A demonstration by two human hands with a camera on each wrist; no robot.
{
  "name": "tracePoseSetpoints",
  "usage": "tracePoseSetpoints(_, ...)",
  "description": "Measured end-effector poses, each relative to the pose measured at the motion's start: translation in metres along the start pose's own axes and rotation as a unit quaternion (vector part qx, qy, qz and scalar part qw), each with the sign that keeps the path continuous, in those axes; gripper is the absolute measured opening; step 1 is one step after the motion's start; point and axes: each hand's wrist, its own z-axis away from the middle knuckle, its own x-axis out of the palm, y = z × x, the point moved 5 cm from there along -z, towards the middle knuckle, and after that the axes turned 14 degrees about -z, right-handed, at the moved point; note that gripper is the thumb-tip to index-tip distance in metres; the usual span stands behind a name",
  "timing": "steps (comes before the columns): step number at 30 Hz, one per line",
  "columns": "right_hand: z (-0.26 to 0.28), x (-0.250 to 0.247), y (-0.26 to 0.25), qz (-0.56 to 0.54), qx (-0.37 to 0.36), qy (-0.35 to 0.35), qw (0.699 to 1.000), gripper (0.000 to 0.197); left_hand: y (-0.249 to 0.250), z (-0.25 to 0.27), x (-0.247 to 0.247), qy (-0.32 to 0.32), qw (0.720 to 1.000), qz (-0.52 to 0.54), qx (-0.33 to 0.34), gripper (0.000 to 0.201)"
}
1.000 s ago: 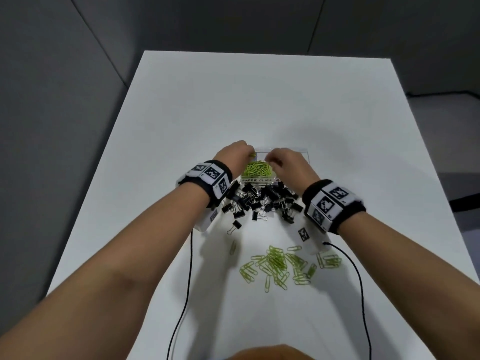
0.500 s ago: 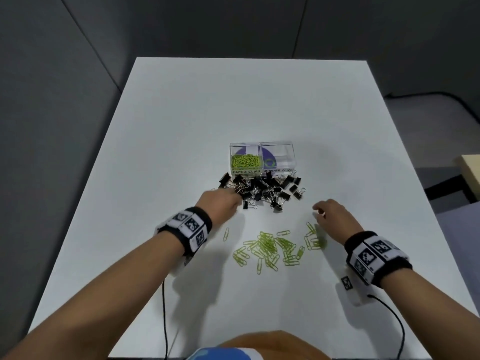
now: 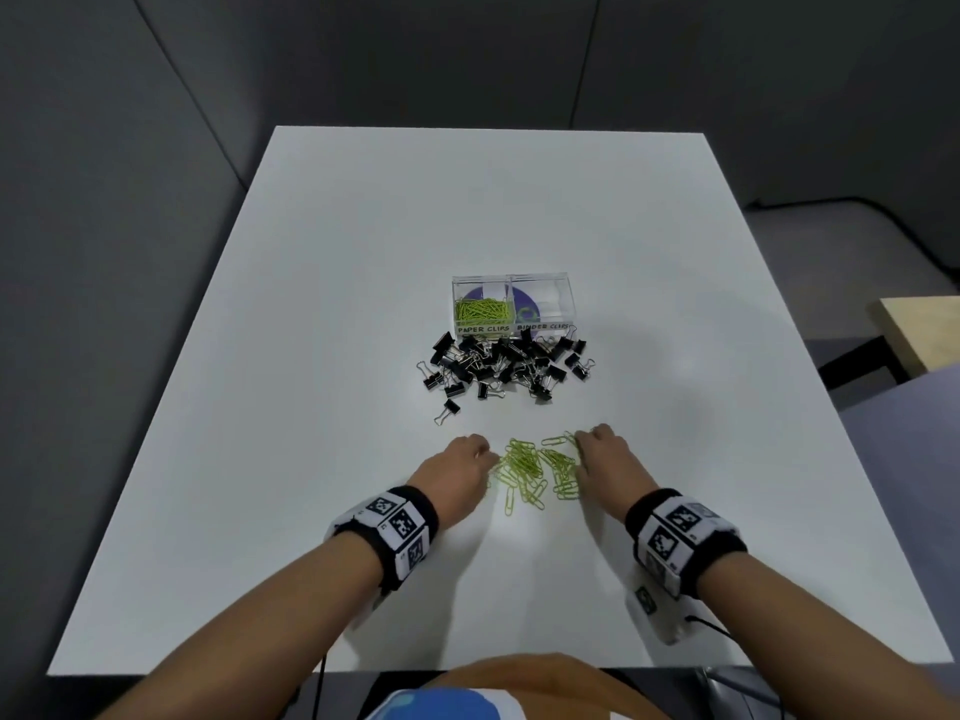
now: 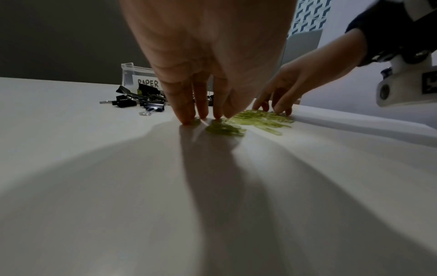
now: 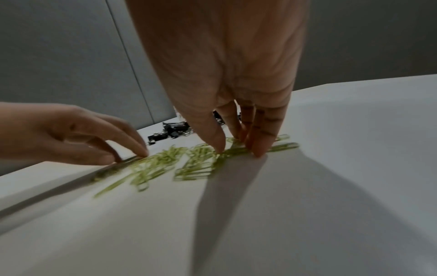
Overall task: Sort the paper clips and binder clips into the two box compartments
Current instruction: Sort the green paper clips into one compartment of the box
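Observation:
Loose green paper clips (image 3: 535, 467) lie in a heap on the white table (image 3: 311, 356) near me. My left hand (image 3: 457, 467) flanks the heap on its left, straight fingertips (image 4: 187, 119) pressed down at its edge. My right hand (image 3: 602, 457) flanks it on the right, fingertips (image 5: 258, 152) resting on the outer clips (image 5: 165, 164). Neither hand holds anything. Beyond the heap lies a pile of black binder clips (image 3: 506, 363) against the clear two-compartment box (image 3: 511, 278). Its left compartment, labelled PAPER CLIPS, holds green clips (image 3: 480, 310). The right one, labelled BINDER CLIPS, has none.
One stray binder clip (image 3: 447, 410) lies a little nearer than the black pile, just beyond my left hand. A wooden surface (image 3: 924, 330) shows past the table's right edge. Cables hang from both wristbands at the table's near edge.
Both hands came back from the box to the loose paper clips, the left passing the binder clips on the way. The green clips now sit in a tighter heap between the hands.

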Motion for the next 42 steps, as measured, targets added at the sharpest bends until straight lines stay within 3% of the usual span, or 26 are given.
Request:
tracePoseSetpoints(4, 0.005, 0.002, -0.007, -0.021, -0.007, -0.033, 0.999, 0.033, 0.002, 0.007, -0.002, -0.024, 1.000, 0.016, -0.001, 0.051)
tracePoseSetpoints(8, 0.013, 0.004, 0.006, 0.011, 0.016, -0.073, 0.997, 0.071, -0.011, 0.014, 0.007, -0.062, 0.997, 0.004, -0.037, 0.068)
tracePoseSetpoints(13, 0.009, 0.017, -0.007, -0.020, -0.020, -0.028, 0.999, 0.045, -0.005, 0.005, 0.004, -0.031, 0.996, 0.063, -0.059, 0.048)
tracePoseSetpoints(16, 0.003, 0.018, -0.020, -0.028, -0.041, -0.020, 0.999, 0.041, 0.002, -0.005, -0.001, -0.021, 0.996, 0.067, -0.047, 0.040)
tracePoseSetpoints(20, 0.000, -0.008, -0.003, 0.011, -0.033, 0.055, 0.998, 0.037, 0.000, -0.010, -0.004, -0.019, 0.999, 0.026, -0.022, 0.063)
tracePoseSetpoints(25, 0.006, -0.018, 0.032, 0.078, 0.081, 0.029, 0.993, 0.028, 0.013, -0.015, 0.004, -0.030, 0.998, -0.048, 0.038, 0.081)
tracePoseSetpoints(32, 0.001, 0.010, -0.003, 0.009, 0.023, 0.012, 1.000, 0.012, 0.022, -0.020, 0.001, 0.003, 0.997, -0.061, 0.046, 0.051)
tracePoseSetpoints(34, 0.000, 0.011, -0.012, -0.007, 0.002, 0.006, 1.000, 0.014, 0.017, -0.018, 0.000, 0.004, 0.997, -0.062, 0.047, 0.048)
tracePoseSetpoints(38, 0.001, -0.008, -0.005, 0.016, -0.044, 0.098, 0.994, 0.035, 0.006, -0.013, 0.002, 0.010, 0.997, -0.048, 0.057, 0.058)
tracePoseSetpoints(42, 0.003, -0.011, 0.021, 0.111, 0.004, 0.060, 0.992, 0.047, 0.013, -0.016, 0.006, -0.008, 0.997, -0.052, 0.062, 0.074)
